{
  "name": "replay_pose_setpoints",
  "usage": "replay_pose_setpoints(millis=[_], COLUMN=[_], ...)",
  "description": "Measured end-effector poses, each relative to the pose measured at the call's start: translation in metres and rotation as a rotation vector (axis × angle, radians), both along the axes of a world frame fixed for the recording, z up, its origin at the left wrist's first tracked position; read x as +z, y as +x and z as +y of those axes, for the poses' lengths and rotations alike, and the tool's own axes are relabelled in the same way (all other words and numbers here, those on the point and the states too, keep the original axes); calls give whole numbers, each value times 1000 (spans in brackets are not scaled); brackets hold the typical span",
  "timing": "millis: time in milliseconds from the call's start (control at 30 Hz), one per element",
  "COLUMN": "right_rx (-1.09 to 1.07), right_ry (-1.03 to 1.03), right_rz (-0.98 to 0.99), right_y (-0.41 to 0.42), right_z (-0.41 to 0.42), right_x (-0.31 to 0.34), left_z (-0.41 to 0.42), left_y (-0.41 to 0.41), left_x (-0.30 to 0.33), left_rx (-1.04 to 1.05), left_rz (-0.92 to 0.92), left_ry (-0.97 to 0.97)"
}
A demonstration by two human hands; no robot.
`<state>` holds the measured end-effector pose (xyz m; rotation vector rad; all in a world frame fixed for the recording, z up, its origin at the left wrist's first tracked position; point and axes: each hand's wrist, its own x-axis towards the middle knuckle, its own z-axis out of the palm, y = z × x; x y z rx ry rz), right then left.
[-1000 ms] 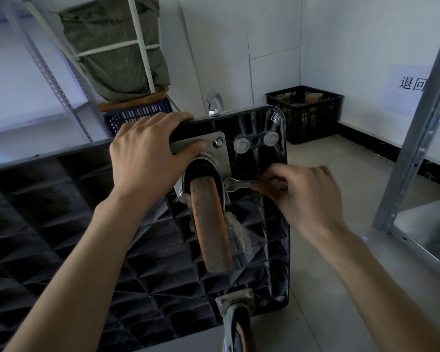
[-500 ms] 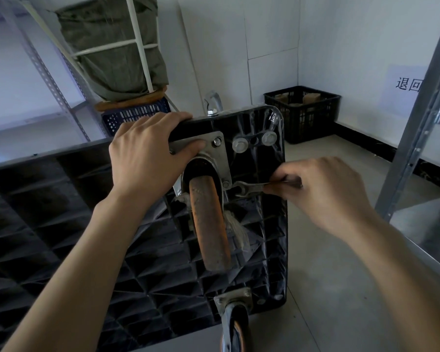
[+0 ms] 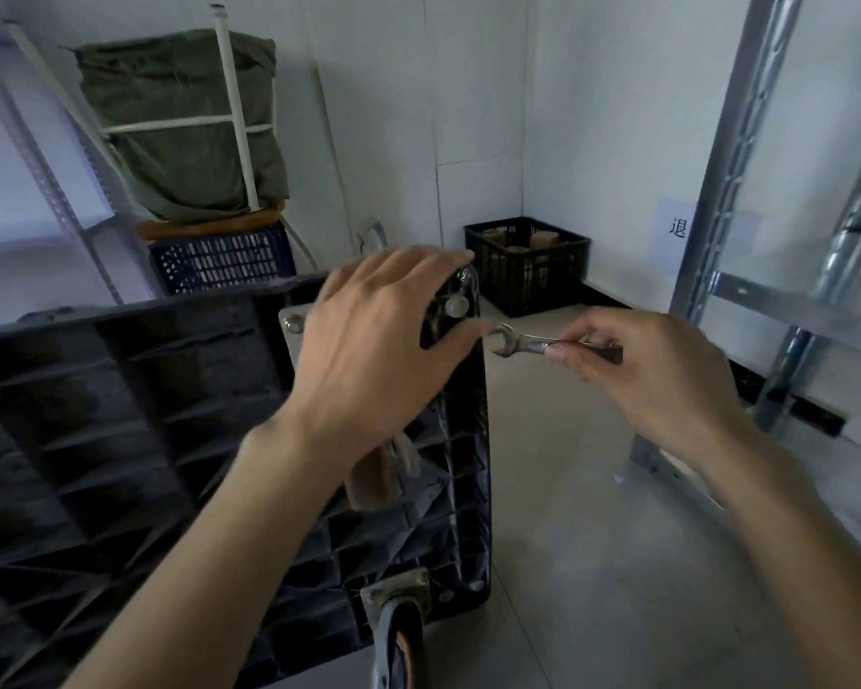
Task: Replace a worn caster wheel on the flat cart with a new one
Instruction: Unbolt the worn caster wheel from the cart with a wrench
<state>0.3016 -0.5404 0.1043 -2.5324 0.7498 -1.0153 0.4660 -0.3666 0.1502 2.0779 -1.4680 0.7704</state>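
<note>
Head view shows the black flat cart (image 3: 120, 415) tipped up on its edge on the floor (image 3: 592, 539), ribbed underside facing the camera. A metal shelf frame (image 3: 731, 156) stands at right, a black crate (image 3: 528, 266) in the corner. The left hand (image 3: 384, 340) lies spread with straight fingers over the worn wheel (image 3: 369, 479) and its plate near the cart's top corner. The right hand (image 3: 652, 370), apart from the cart, pinches a small wrench (image 3: 523, 342).
</note>
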Motion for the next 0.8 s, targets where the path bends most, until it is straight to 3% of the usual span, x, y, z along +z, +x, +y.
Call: replay_pose_setpoints(millis=[200,433,633,800], right_rx=[-181,-229,-105,-144], right_ry=[-1,94,209,265], right_rz=[188,406,488,604], right_y=[-47,-96,-105,-106], right_z=[-29,-42,-36,-28], right_x=[-34,-107,-196,-262], left_z=[-48,-84,-91,-87], left_y=[-60,-74,-85,-81], left_x=[-52,-154,-225,-281], left_rx=[-204,-177,-190,-166], left_rz=[144,322,345,359], left_ry=[85,343,496,704])
